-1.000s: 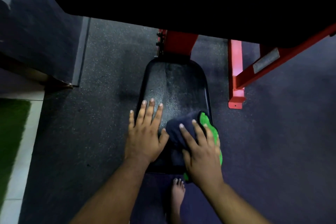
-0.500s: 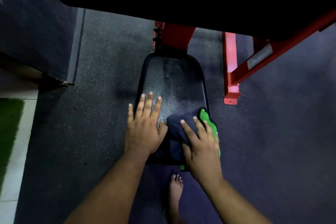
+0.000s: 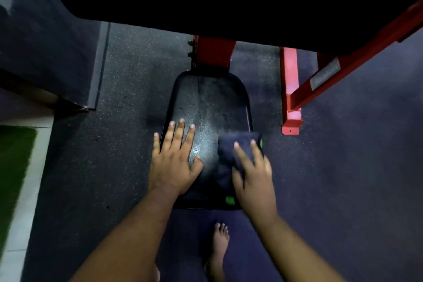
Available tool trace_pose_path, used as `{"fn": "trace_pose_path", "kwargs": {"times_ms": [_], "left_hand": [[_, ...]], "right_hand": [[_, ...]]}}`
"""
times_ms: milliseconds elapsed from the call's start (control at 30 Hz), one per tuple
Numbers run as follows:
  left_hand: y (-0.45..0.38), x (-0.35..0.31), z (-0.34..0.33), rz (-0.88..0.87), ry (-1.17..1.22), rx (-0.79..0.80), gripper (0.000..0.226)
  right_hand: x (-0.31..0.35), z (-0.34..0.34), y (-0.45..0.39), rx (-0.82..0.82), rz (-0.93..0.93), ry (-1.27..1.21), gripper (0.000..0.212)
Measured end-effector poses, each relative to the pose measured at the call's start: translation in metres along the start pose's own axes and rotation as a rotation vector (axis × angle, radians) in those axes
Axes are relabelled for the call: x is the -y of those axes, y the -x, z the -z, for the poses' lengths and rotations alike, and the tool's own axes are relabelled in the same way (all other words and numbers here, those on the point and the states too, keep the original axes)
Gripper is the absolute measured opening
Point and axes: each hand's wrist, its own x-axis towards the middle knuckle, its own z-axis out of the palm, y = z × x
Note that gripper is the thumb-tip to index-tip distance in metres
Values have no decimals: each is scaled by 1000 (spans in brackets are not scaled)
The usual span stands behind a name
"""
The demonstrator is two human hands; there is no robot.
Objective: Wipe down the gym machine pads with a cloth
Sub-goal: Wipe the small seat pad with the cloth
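Speckled gym flooring surrounds the seat pad (image 3: 206,103), where the flat right hand (image 3: 254,174) has slid the cloth (image 3: 231,155) rightward, left hand (image 3: 174,162) spread flat, bracing; wiping continues.

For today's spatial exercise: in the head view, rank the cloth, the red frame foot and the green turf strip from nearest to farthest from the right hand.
1. Dark cloth: under the right hand, on the seat pad.
2. Red frame foot: ahead, to the right.
3. Green turf strip: far left edge.
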Motion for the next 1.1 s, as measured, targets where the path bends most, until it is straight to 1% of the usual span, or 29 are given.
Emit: {"fn": "trace_pose_path", "kwargs": {"times_ms": [67, 133, 167, 267, 333, 367, 433, 500, 533, 600, 667, 700, 800, 867, 933, 1000, 1033, 1100], "left_hand": [[0, -2, 1, -3, 8, 5, 83], [2, -2, 1, 4, 5, -7, 83], [1, -1, -1, 6, 2, -23, 84], [-1, 1, -4, 6, 8, -47, 84], [-1, 3, -6, 6, 8, -58, 84], [-1, 2, -7, -1, 16, -58, 84], [1, 4, -7, 0, 46, -59, 84], [1, 4, -6, 5, 73, -51, 84], [1, 3, -5, 4, 84, -41, 83], [1, 3, -5, 7, 101, -33, 83], [1, 4, -7, 4, 100, -38, 84], [1, 5, -8, -1, 99, -40, 84], [0, 7, -11, 2, 100, -63, 84], [0, 8, -13, 1, 108, -64, 83], [2, 7, -13, 6, 114, -66, 82], [2, 6, -13, 26, 110, -86, 79], [2, 6, -11, 33, 101, -93, 77], [2, 4, -12, 44, 67, -101, 74]], "right_hand": [[1, -1, 32, 17, -22, 43, 62], [-2, -1, 7, 28, 32, 111, 62], [-1, -2, -23, 29, 64, 133, 61], [14, -4, -131, -45, 88, 163, 60], [41, -8, -187, 17, 90, 198, 57], [50, -10, -200, 60, 97, 240, 57], [51, -4, -198, 96, 207, 307, 57], [26, 10, -166, 122, 356, 302, 58], [9, 17, -144, 145, 393, 306, 59], [-9, 26, -127, 158, 332, 383, 59], [7, 20, -155, 104, 249, 464, 60], [25, 13, -176, 99, 253, 490, 60], [83, -11, -227, 127, 404, 534, 60], [96, -12, -238, 127, 510, 543, 61], [81, -2, -228, 191, 659, 518, 62], [53, 14, -214, 290, 777, 455, 64], [41, 21, -209, 308, 791, 427, 64], [30, 23, -212, 284, 769, 434, 63]]}}
